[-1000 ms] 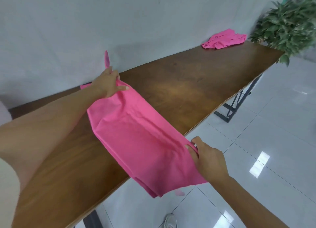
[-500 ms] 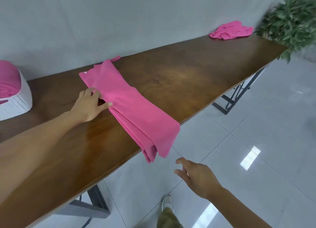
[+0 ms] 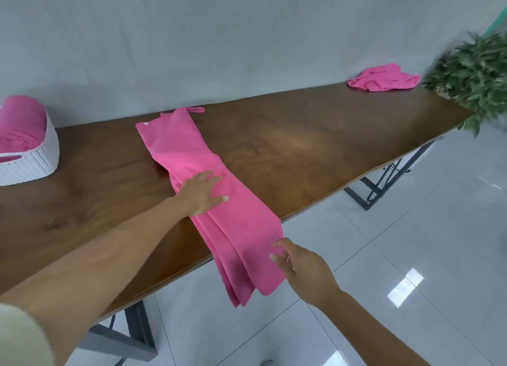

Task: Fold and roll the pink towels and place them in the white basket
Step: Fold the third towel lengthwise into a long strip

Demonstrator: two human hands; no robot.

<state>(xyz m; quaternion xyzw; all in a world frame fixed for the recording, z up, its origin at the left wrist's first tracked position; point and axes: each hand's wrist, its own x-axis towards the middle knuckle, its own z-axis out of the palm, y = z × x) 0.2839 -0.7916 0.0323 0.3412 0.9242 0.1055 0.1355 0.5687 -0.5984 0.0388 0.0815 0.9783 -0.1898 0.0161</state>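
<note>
Here, in the head view, a folded pink towel (image 3: 192, 157) lies as a long narrow strip across the brown wooden table (image 3: 315, 146). Its far end is close to the wall (image 3: 219, 36), with a small hanging loop (image 3: 196, 109) poking out beside it. Its near end droops over the table's front edge and hangs above the tiled floor (image 3: 411, 242).

The left hand (image 3: 201, 192) lies flat on the middle of the strip. Its fingers are straight and slightly spread, pressing the cloth to the tabletop and gripping nothing.

The right hand (image 3: 304, 269) is off the table, at the right edge of the hanging end. Its fingers (image 3: 277, 245) are loosely extended and parted, the tips right at the cloth. They are not curled around it, and I cannot tell whether they actually touch.

At the left end of the table stands the white basket (image 3: 35, 160), a woven one, partly cut off by the frame. A rolled pink towel (image 3: 19, 124) sits inside it, rising above the rim.

Far along the table to the right, well apart from the strip, lies a crumpled pink towel (image 3: 384, 77). Just beyond it, past the table's end, is a green leafy plant (image 3: 474, 72). Dark metal table legs (image 3: 384, 184) show beneath the right part of the tabletop.
</note>
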